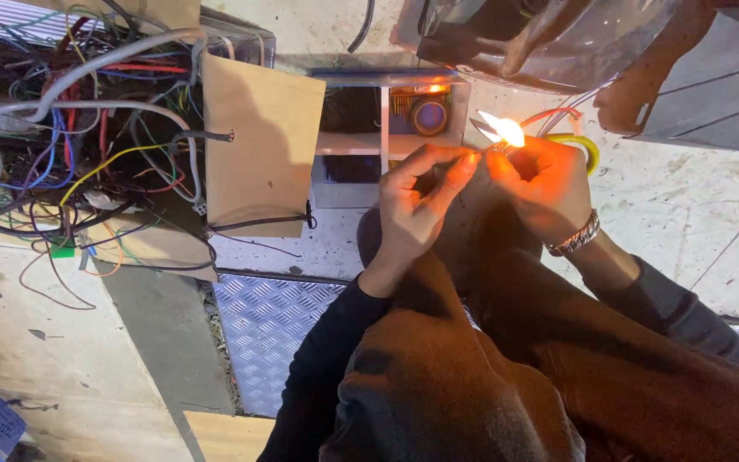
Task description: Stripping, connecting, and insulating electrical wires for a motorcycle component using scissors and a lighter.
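My left hand (421,201) pinches the end of a thin wire right beside a small flame (505,129). My right hand (540,180), with a metal bracelet on the wrist, is closed around a lighter that is mostly hidden in the fist; the flame rises from its top. Red and yellow wires (576,137) loop out past my right hand. Both hands are held together above my lap, fingertips almost touching.
A tangle of coloured wires (70,128) fills the upper left beside a cardboard panel (258,145). An open white box with small parts (387,137) lies ahead. Ribbed metal plate (267,325) covers the floor below. A clear plastic cover (558,43) hangs at upper right.
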